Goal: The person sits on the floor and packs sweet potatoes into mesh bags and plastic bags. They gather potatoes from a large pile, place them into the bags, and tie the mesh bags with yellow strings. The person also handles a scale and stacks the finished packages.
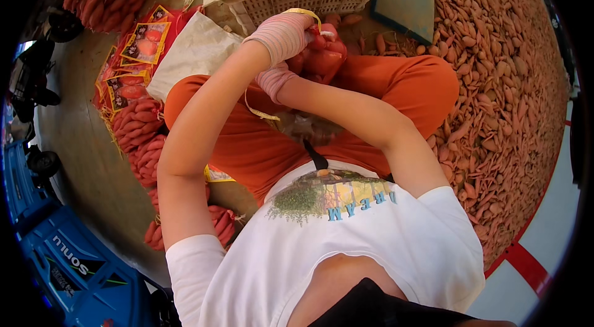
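Both my hands wear striped pink-and-grey knit gloves and meet above my crossed legs. My left hand [284, 35] is curled at the top of a red mesh bag of sweet potatoes [323, 59], with a yellow drawstring [304, 11] looping over it. Below it, my right hand [274, 80] reaches in from the right, next to the bag's near side. Its fingers are hidden behind my left hand and wrist. A yellow strip [261, 112] hangs beneath my hands over my lap.
A cloth-covered plastic crate [301, 1] stands ahead, beside a blue platform [403, 2]. Loose sweet potatoes [496, 95] pile up on the right. To the left lie printed red mesh bags [146, 44], a white sack [195, 46] and filled bags [139, 118]. A blue vehicle [79, 262] stands lower left.
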{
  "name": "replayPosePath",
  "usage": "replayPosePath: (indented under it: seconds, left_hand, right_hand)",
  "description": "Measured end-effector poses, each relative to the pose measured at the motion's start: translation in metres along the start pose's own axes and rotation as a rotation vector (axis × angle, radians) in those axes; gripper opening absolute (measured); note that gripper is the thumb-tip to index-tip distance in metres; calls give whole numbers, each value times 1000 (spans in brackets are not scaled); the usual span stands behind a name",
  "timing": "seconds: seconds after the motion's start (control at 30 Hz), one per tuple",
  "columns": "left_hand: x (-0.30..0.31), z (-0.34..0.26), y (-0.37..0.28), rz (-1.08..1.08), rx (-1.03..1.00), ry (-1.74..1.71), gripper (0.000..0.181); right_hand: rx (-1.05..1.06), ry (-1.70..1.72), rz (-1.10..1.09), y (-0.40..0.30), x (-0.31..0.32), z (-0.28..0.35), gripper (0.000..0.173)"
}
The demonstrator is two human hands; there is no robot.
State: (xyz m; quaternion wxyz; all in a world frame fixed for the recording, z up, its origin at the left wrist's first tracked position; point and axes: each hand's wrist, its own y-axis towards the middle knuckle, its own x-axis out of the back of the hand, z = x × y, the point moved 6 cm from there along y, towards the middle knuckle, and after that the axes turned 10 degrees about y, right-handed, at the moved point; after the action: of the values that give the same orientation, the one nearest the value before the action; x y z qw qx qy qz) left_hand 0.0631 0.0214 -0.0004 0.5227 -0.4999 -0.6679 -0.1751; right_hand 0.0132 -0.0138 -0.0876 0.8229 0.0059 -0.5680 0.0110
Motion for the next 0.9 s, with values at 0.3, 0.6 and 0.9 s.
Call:
replayPosePath:
  seconds: [0.3,0.6,0.9]
  left_hand:
    - [0,-1,-24,-322,120,-289,26]
    - [-32,-18,-56,-866,-42,-249,21]
    - [-35,-35,-60,-1073,-334,-31,21]
  right_hand:
    - [-19,-362,110,-20,2,-1,42]
    - [-36,467,-230,-80,178,-113,25]
    - [-262,505,657,33,115,-137,47]
